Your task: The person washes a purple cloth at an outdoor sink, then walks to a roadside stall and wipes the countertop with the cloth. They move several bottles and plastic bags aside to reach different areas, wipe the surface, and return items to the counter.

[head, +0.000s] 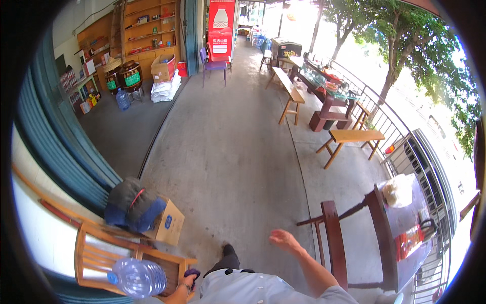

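Observation:
Low in the view, my left hand grips a bunched dark purple cloth beside a wooden chair. On that chair lies a large clear plastic water bottle with a blue cap, tipped on its side. My right hand hangs over the concrete floor with nothing in it, its fingers loosely apart. To its right stands a dark red wooden bench, which the hand does not touch. My black shoe shows between the hands.
A cardboard box and a dark bag sit ahead on the left, beside blue folding shutters. At right stands a table with packages by a metal railing. Further off are wooden benches and a purple chair.

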The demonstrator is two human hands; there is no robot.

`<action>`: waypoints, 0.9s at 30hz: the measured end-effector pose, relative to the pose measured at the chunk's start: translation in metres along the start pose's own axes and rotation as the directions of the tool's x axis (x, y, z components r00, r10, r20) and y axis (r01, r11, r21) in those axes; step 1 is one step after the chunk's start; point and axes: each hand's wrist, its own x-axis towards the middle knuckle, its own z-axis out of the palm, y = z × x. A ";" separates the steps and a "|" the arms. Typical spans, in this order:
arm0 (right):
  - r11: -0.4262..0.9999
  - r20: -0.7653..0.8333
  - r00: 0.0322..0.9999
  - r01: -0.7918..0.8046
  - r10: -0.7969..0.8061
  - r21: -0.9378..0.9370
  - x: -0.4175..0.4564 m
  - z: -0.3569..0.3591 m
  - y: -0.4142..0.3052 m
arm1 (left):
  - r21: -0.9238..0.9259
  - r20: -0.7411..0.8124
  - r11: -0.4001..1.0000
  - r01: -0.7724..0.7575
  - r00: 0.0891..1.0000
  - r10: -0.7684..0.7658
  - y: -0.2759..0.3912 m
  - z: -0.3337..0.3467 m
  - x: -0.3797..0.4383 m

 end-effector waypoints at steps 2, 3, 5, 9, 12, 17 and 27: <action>0.994 0.084 0.996 0.035 -0.027 -0.101 0.040 -0.011 -0.022 | 0.130 0.046 0.988 -0.081 0.996 0.076 0.113 0.055 0.022; 0.982 0.089 0.996 0.019 -0.002 -0.185 0.052 -0.023 -0.023 | 0.203 0.152 0.964 -0.171 0.978 0.141 0.181 0.101 0.012; 0.992 0.132 0.990 -0.030 0.046 -0.121 0.077 -0.027 -0.049 | 0.394 0.294 0.802 -0.449 0.888 0.353 0.256 0.154 0.053; 0.841 0.180 0.966 -0.251 0.186 0.479 0.147 -0.066 -0.133 | 0.370 0.570 0.770 -0.520 0.782 0.254 0.437 0.263 -0.037; 0.642 0.170 0.975 -0.222 0.142 0.734 0.208 -0.098 -0.176 | 0.274 0.708 0.633 -0.724 0.597 0.376 0.492 0.339 -0.033; 0.662 -0.073 0.996 0.015 0.060 0.750 0.340 -0.172 -0.187 | 0.159 0.814 0.712 -0.684 0.499 0.298 0.593 0.443 -0.024; 0.661 0.270 0.954 -0.118 -0.133 0.741 0.548 -0.283 -0.284 | -0.080 0.531 0.828 -0.554 0.680 0.506 0.742 0.489 0.082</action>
